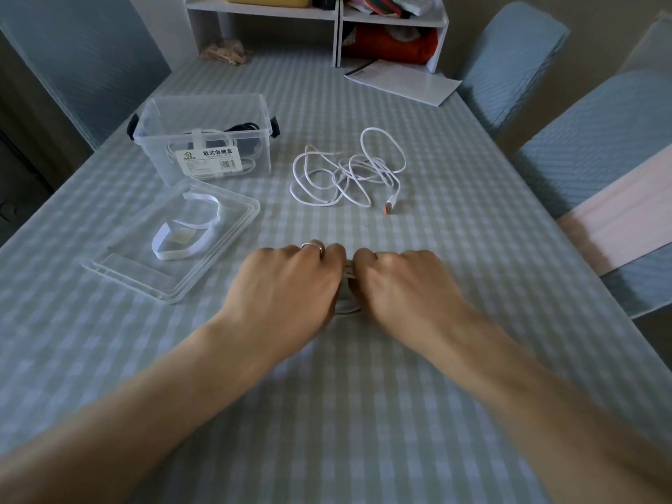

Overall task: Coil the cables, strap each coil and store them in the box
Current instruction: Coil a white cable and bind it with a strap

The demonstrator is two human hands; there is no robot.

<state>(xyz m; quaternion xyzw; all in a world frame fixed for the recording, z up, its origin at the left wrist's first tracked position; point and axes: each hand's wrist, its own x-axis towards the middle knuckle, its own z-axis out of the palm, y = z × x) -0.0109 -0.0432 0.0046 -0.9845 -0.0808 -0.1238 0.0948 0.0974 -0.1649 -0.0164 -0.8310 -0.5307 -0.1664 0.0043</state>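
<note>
Two bare hands meet at table centre, knuckles up, both with fingers curled down around a small white cable coil that peeks out between them. Left hand wears a thin ring; its fingers curl over the coil's left side. Right hand has its fingers curled over the right side. Coil is mostly hidden under the hands, so whether a strap is on it cannot be told.

Beyond the hands, one loose white cable lies tangled on the checked tablecloth, its orange-tipped plug at the near right end. Clear plastic box sits far left of that cable, lid off, label on its front, with white and dark coiled cables inside; one white coil inside shows a white strap around it. Box lid lies flat just in front of the box, touching nothing but the cloth, and holds white straps looped on it.

Far end of the table: white shelf unit with mixed items, white paper beside it, a crumpled tan thing at the left. Blue-covered chairs stand on the right side.
</note>
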